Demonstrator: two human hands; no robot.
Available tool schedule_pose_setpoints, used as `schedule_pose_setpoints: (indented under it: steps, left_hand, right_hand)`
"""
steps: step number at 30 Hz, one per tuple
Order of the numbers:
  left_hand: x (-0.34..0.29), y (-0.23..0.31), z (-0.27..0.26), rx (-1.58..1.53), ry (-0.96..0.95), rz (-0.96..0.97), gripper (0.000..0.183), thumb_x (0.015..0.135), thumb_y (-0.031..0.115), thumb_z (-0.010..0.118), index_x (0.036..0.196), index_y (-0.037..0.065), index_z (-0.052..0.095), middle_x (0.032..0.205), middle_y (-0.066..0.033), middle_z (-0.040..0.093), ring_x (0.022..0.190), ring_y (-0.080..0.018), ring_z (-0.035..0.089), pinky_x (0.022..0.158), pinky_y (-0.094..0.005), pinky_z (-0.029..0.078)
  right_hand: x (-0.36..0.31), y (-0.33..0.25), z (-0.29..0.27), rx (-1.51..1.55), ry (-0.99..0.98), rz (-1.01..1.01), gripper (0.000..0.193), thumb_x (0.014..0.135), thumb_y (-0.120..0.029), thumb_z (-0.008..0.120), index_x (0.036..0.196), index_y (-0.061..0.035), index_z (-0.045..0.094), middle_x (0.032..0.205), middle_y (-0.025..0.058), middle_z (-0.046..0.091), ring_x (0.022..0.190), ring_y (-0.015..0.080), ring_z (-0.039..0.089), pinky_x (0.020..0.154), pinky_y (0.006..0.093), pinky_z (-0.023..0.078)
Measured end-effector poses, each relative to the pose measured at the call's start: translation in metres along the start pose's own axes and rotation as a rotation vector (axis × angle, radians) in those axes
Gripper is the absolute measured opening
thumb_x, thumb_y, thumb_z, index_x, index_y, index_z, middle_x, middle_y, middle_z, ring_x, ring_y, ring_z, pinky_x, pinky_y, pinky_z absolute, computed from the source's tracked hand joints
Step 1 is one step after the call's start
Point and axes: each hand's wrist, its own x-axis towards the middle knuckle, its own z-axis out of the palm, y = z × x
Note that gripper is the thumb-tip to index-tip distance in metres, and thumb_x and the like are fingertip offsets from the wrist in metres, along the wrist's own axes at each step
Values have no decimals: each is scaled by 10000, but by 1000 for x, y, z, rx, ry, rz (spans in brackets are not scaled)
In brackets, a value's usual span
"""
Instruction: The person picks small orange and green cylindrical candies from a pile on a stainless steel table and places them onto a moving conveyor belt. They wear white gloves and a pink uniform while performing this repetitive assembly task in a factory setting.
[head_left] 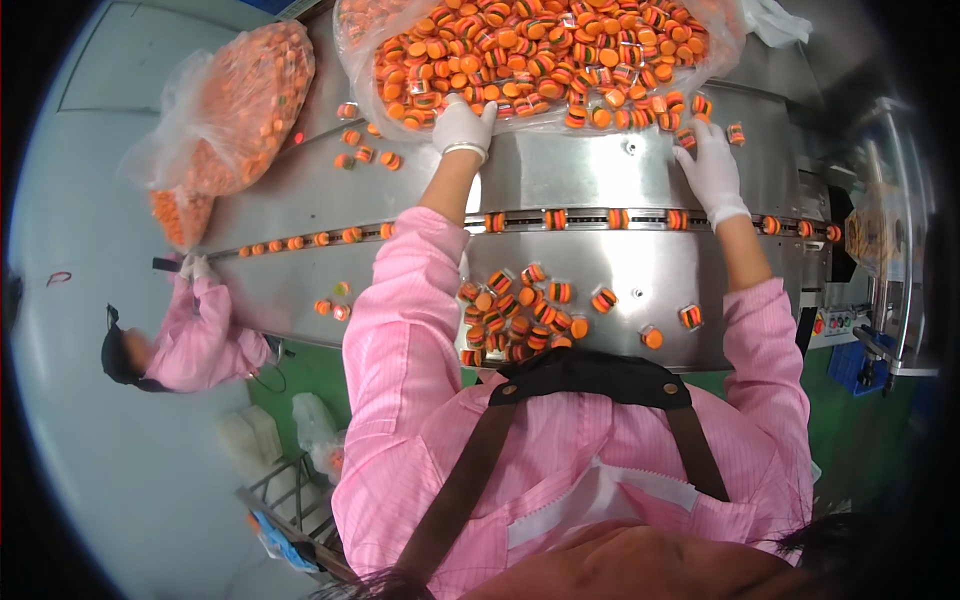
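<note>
A large clear plastic bag (365, 90) lies open at the far side of the metal table, heaped with small orange burger-shaped candies (530, 50) in clear wrappers. At the bag's near edge rests my left hand (463, 127), in a white glove, its thumb apart from the fingers. My right hand (712, 170), also gloved, reaches toward loose candies (685, 137) beside the bag's right end, with thumb and fingers apart. Between me and the bag, a narrow conveyor channel (585, 219) carries a spaced row of candies. A loose pile of candies (520, 315) sits close to my chest.
Another bag of candies (250, 110) stands at the far left. A co-worker (205, 325) in pink has gloved hands at the channel's left end. Several stray candies (365, 155) lie left of my left arm. Machinery (880, 230) stands at the channel's right end, near a blue crate (858, 368).
</note>
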Motion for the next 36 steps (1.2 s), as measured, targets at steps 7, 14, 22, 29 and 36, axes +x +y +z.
schedule_pose_setpoints:
  steps: [7,14,22,29,36]
  left_hand:
    - [4,-10,19,-130,21,5,597,796,462,680,1124,3,485,986,-234,663,943,-366,651,820,-430,503]
    - [4,-17,25,-317,47,37,519,755,426,714,1002,15,515,957,-205,668,909,-357,653,800,-440,508]
    - [-19,-29,-5,-585,-86,91,441,725,414,732,756,1,582,705,-133,598,656,-227,565,655,-347,467]
    - [-94,-81,-8,-1168,-130,1,249,845,257,716,808,49,586,762,2,565,705,-82,517,667,-244,427]
    - [-177,-132,-11,-1282,-273,-260,163,882,139,673,884,72,524,829,-63,642,720,-148,654,604,-260,514]
  right_hand:
    - [35,-9,1,-105,-453,173,476,774,-290,747,1130,-41,551,1058,159,640,987,327,623,848,415,489]
    - [32,-5,1,-93,-506,168,322,799,-256,668,1035,-54,581,1058,186,627,979,348,615,847,422,486]
    - [-10,7,11,496,-127,-86,203,863,-138,581,1041,-55,634,1041,138,569,954,288,593,870,344,466]
    - [-47,-72,23,695,-534,-72,328,851,-185,627,1109,-33,492,928,89,613,806,200,619,756,328,498]
    - [-53,-83,33,182,-602,-243,237,822,-207,623,980,-33,597,1006,189,609,906,341,620,830,413,489]
